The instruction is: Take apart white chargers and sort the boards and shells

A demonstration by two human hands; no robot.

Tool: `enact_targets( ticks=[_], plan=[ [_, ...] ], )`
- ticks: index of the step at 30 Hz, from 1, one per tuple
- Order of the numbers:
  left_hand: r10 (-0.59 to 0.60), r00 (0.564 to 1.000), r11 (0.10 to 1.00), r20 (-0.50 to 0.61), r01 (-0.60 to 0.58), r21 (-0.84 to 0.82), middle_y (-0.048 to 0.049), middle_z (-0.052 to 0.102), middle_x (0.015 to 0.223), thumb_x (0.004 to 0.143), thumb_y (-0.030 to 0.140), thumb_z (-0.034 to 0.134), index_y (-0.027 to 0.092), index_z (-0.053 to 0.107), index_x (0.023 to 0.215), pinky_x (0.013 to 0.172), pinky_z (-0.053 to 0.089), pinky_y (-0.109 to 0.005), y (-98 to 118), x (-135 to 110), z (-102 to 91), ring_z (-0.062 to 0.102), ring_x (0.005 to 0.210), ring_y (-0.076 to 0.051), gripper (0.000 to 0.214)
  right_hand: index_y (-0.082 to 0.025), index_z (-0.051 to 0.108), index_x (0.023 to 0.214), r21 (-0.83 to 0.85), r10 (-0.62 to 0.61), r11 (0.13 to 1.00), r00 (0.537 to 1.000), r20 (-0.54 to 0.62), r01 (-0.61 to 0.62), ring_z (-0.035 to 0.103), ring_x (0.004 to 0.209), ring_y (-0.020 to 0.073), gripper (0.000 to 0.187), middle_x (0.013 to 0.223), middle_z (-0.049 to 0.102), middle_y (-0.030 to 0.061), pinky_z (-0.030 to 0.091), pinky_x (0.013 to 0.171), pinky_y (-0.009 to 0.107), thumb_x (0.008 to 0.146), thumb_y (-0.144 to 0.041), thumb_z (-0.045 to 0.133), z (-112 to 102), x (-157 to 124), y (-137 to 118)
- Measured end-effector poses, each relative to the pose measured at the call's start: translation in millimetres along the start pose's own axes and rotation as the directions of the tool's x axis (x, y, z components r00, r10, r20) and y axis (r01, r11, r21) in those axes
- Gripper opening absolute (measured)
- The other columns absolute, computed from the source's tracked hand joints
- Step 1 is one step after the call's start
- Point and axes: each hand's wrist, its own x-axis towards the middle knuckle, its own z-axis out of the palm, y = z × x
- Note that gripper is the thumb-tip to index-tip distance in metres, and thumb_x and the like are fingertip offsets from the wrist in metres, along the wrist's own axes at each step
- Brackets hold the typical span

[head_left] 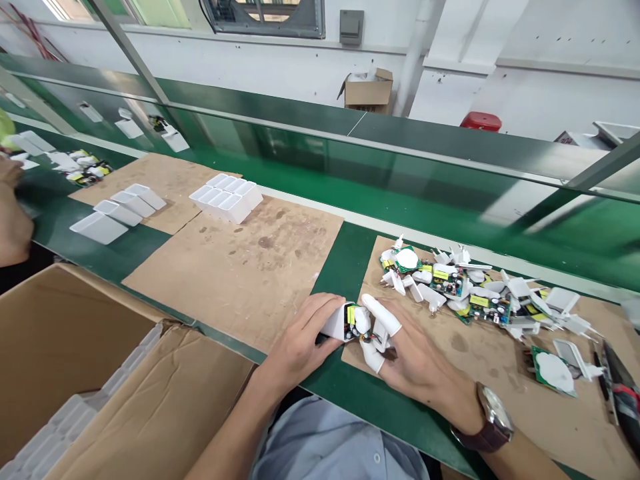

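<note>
My left hand grips a white plastic charger housing at the near edge of the green belt. My right hand, with white finger cots on thumb and forefinger, pinches a small circuit board with a yellow part, partly inside the housing's open end. A wristwatch sits on my right wrist. Both hands meet between two cardboard sheets.
A heap of circuit boards and white plug parts lies on cardboard at right. Empty white housings stand grouped on the left cardboard, more further left. An open carton sits at lower left. Another person's hand shows at the left edge.
</note>
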Motion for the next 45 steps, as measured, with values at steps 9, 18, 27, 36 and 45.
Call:
enact_targets(
  ticks=[9,18,27,36,45],
  plan=[
    [-0.028,0.999,0.999,0.02,0.028,-0.024,-0.0114,0.059,0.142,0.1,0.019,0.065,0.028,0.042,0.154,0.118,0.051,-0.044,-0.3,-0.3,0.6,0.057,0.136,-0.026,0.059,-0.019,0.026,0.164,-0.015,-0.013,1.0,0.999,0.036,0.014,0.063,0.116,0.0299,0.072,0.13,0.063,0.0168,0.062,0.097,0.049,0.098,-0.005,0.052,9.6,-0.1,2.9],
    [-0.253,0.964,0.96,0.087,0.261,-0.101,-0.0119,0.06,0.151,0.107,0.032,0.053,0.028,0.046,0.154,0.12,0.049,-0.051,0.8,-4.0,-7.7,0.058,0.141,-0.03,0.047,-0.025,0.055,0.149,0.188,0.308,0.93,0.949,0.064,-0.315,0.072,0.112,0.0289,0.044,0.122,0.074,0.0106,0.062,0.098,0.048,0.108,-0.038,0.053,4.8,23.8,10.3],
    [-0.459,0.885,0.725,0.077,0.423,-0.543,-0.0115,0.062,0.15,0.105,0.049,0.056,0.026,0.036,0.162,0.122,0.046,-0.05,-3.2,1.1,-9.7,0.059,0.14,-0.028,0.065,-0.027,0.057,0.146,0.161,-0.099,0.982,0.995,0.019,0.094,0.066,0.126,0.0245,0.042,0.139,0.066,0.0123,0.058,0.106,0.046,0.104,-0.02,0.057,14.8,32.4,36.1],
    [-0.484,0.874,0.653,0.05,0.399,-0.644,-0.0159,0.063,0.148,0.104,0.042,0.058,0.022,0.038,0.161,0.116,0.05,-0.05,2.0,3.9,-8.7,0.061,0.137,-0.03,0.063,-0.027,0.059,0.142,0.072,-0.194,0.98,0.977,0.086,0.188,0.064,0.13,0.0259,0.04,0.145,0.06,0.0147,0.06,0.106,0.048,0.103,-0.021,0.063,20.9,33.9,44.5],
    [-0.527,0.848,0.638,0.045,0.43,-0.639,-0.0121,0.071,0.13,0.099,0.037,0.066,0.022,0.046,0.154,0.111,0.054,-0.045,6.6,10.9,-6.8,0.068,0.122,-0.026,0.06,-0.024,0.061,0.136,0.104,-0.203,0.975,0.978,0.04,0.198,0.069,0.121,0.0258,0.038,0.135,0.066,0.0144,0.064,0.099,0.045,0.101,-0.01,0.056,36.9,28.4,48.8]
  ],
)
